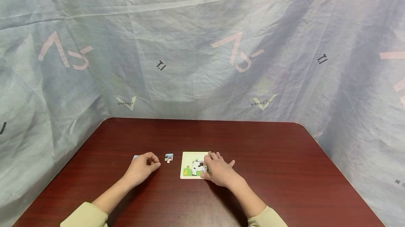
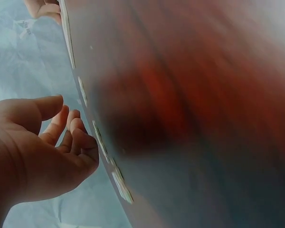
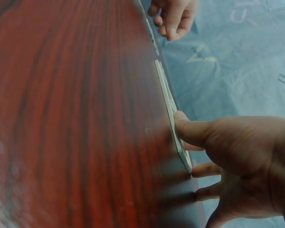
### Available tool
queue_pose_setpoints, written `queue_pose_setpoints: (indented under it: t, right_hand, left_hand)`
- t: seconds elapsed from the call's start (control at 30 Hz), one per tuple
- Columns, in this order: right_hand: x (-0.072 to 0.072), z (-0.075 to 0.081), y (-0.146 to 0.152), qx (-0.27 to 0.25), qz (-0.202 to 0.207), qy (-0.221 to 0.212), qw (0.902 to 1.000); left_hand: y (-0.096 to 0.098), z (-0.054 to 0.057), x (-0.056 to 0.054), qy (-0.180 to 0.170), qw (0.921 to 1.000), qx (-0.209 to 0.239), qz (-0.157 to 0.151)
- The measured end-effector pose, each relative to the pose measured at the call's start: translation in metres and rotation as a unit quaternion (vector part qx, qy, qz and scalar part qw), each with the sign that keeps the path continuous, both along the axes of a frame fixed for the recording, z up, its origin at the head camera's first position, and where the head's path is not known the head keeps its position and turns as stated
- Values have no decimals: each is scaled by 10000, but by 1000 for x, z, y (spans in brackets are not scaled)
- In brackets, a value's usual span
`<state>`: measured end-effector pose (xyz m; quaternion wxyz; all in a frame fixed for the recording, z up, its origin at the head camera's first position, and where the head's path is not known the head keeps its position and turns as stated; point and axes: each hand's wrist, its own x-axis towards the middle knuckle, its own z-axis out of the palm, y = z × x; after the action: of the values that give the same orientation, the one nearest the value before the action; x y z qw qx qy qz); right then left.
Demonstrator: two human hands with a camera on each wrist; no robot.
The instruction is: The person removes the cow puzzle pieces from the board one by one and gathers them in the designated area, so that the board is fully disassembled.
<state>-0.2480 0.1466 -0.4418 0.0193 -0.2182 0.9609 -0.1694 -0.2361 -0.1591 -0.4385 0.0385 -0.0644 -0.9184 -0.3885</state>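
Note:
A jigsaw tray (image 1: 181, 165) with a pale frame and a cow picture lies flat in the middle of the table. My right hand (image 1: 219, 169) rests on its right side with fingers spread, covering part of the cow. In the right wrist view the thumb (image 3: 192, 130) lies on the tray's edge. My left hand (image 1: 143, 166) hovers left of the tray, fingers loosely bent and nothing between thumb and fingertips. Between that hand and the tray is a small jigsaw piece (image 1: 169, 157). Another piece (image 1: 135, 156) peeks out behind the left hand, mostly hidden by it.
Both hands are over a dark red wood-grain table (image 1: 253, 142). From the left wrist, several thin pieces (image 2: 121, 186) appear edge-on along the tabletop. A grey printed cloth (image 1: 196, 79) hangs behind the table and along its sides.

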Motion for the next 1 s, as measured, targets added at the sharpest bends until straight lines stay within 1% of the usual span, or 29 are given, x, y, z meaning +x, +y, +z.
queue_pose_setpoints:
  t: [0.1,0.33,0.57,0.77,1.0]
  right_hand:
    - [-1,-1,-1,58,-15,32,10000]
    - [-1,-2,-1,140,-28,50,9999]
    - [0,0,-1,137,-10,44,9999]
    - [0,1,-1,85,9,79,9999]
    - [-1,-1,-1,98,-8,119,9999]
  left_hand:
    - [9,1,-1,-13,9999,99,-72]
    - [28,0,-5,81,9995,168,-256]
    - [44,-1,-9,2,9986,296,-450]
    - [59,-2,-13,27,9984,283,-497]
    - [71,-3,-15,69,9975,272,-656]
